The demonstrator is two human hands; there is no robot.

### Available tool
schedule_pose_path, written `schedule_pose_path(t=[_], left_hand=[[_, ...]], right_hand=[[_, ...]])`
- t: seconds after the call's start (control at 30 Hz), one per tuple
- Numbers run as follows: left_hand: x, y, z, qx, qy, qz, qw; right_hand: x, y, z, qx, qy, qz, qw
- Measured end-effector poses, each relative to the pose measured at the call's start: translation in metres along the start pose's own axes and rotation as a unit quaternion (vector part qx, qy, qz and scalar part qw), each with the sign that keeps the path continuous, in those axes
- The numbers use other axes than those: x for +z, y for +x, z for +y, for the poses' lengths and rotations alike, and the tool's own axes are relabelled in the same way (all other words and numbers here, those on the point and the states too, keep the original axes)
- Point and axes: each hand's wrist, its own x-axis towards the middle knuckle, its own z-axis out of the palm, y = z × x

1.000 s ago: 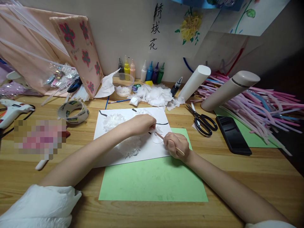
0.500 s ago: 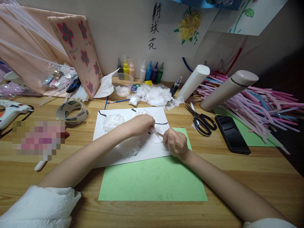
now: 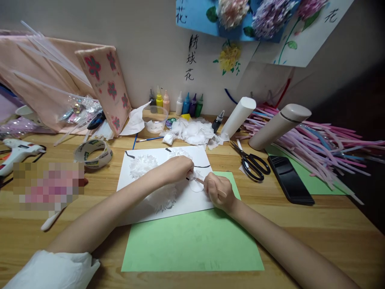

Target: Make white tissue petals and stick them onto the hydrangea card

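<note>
My right hand (image 3: 220,192) is closed around a thin wooden stick (image 3: 200,182), whose tip meets a small tuft of white tissue paper (image 3: 197,174). The tuft lies inside a drawn circle on a white sheet of paper (image 3: 141,214). Closed and bent down, my left hand (image 3: 179,168) has its fingertips at the tuft's left side; what they pinch is hidden. Ruffled white paper flowers sit on the sheet: one at upper left (image 3: 143,165), one below my left forearm (image 3: 166,197), and one behind the hand (image 3: 179,154), partly covered. Short black lines mark the sheet.
Green paper (image 3: 192,245) lies beneath the sheet. Behind are tissue scraps (image 3: 192,130) and paint bottles (image 3: 186,104). Black scissors (image 3: 254,165), a phone (image 3: 290,180) and a flask (image 3: 279,126) stand right; a tape roll (image 3: 94,154) and glue gun (image 3: 19,154) are left.
The camera view has tilted up, so everything appears lower and more of the wall pictures shows. Both hands keep nearly the same place at the tuft, the stick still in my right hand.
</note>
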Motion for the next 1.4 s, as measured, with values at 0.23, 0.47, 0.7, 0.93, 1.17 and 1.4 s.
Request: schedule_pose_path(t=[0.23,0.47,0.7,0.93,1.17,1.4], left_hand=[[-0.018,-0.007,0.003,-0.031,-0.001,0.031,0.999],[-0.036,0.040,-0.032,-0.097,0.069,0.205,0.972],[-0.037,0.105,-0.055,-0.082,0.058,0.167,0.981],[-0.030,0.116,-0.072,-0.081,-0.032,0.153,0.984],[-0.044,0.104,-0.065,-0.042,-0.147,0.218,0.964],[-0.049,0.067,-0.036,-0.018,-0.272,0.230,0.934]], right_hand=[[-0.002,-0.016,0.008,-0.016,0.133,0.117,0.984],[0.002,-0.007,0.023,0.215,0.246,0.244,0.913],[-0.001,0.005,0.027,0.271,0.266,0.290,0.878],[-0.002,0.007,0.029,0.293,0.286,0.292,0.865],[-0.004,0.008,0.030,0.301,0.291,0.299,0.858],[-0.003,0.011,0.030,0.289,0.294,0.290,0.864]])
